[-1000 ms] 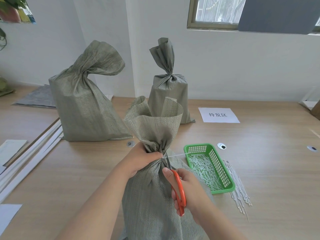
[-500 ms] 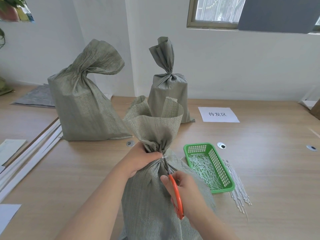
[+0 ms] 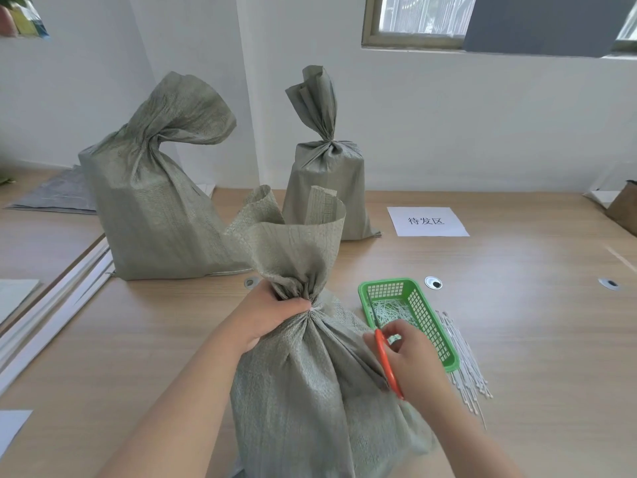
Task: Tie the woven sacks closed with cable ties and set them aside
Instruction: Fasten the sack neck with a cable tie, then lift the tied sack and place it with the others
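Observation:
A grey-green woven sack (image 3: 310, 391) stands right in front of me, its neck gathered and cinched by a white cable tie (image 3: 312, 309). My left hand (image 3: 272, 313) grips the neck just under the flared top. My right hand (image 3: 410, 360) holds orange-handled scissors (image 3: 387, 362) to the right of the sack, blades pointing up toward the green basket (image 3: 418, 298) of white cut-off tie ends. Loose white cable ties (image 3: 463, 360) lie on the table right of the basket. A tied sack (image 3: 327, 188) stands at the back centre. A larger sack (image 3: 151, 201) with a twisted top stands back left.
A white paper label (image 3: 427, 220) with printed characters lies on the wooden table (image 3: 534, 339) behind the basket. Round metal grommets (image 3: 433, 282) sit in the tabletop. White strips and papers (image 3: 51, 305) lie along the left side. A cardboard box corner (image 3: 625, 205) shows at far right.
The tie's long tail that stuck out to the right is gone from the neck. My right hand has moved the scissors away from the neck, to the right toward the green basket.

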Demonstrator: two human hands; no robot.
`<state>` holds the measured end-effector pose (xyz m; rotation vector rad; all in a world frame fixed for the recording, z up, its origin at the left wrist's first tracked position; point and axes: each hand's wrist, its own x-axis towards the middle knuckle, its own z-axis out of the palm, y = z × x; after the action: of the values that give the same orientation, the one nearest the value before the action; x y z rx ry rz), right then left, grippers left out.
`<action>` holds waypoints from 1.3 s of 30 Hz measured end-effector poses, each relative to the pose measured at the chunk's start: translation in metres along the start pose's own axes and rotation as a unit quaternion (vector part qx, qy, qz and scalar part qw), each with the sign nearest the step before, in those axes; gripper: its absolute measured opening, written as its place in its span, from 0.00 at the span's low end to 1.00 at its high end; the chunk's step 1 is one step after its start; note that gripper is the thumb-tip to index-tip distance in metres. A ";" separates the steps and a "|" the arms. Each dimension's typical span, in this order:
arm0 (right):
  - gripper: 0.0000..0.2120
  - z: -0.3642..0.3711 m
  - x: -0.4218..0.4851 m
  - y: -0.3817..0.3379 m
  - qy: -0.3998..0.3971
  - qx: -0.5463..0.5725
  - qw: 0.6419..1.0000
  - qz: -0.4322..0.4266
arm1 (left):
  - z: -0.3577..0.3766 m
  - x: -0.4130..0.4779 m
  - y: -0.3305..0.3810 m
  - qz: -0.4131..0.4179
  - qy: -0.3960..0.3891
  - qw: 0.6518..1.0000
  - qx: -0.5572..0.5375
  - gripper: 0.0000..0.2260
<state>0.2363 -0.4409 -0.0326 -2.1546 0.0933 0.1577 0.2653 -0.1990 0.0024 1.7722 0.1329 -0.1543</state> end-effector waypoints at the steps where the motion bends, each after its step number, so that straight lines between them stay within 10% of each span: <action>1: 0.12 -0.004 0.007 0.010 0.016 -0.051 0.999 -0.002 | 0.000 0.000 0.000 -0.003 0.002 1.000 0.002 0.08; 9: 0.14 -0.016 0.037 0.129 0.008 -0.321 0.946 0.051 | -0.003 0.001 -0.005 -0.013 0.020 1.000 0.005 0.08; 39: 0.06 0.019 0.010 0.275 -0.117 -0.359 0.909 0.175 | -0.007 -0.007 -0.014 0.003 0.067 0.997 -0.022 0.12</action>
<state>0.2092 -0.5779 -0.2707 -2.8130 0.3250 0.7593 0.2558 -0.1888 -0.0085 1.7386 0.2263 -0.0268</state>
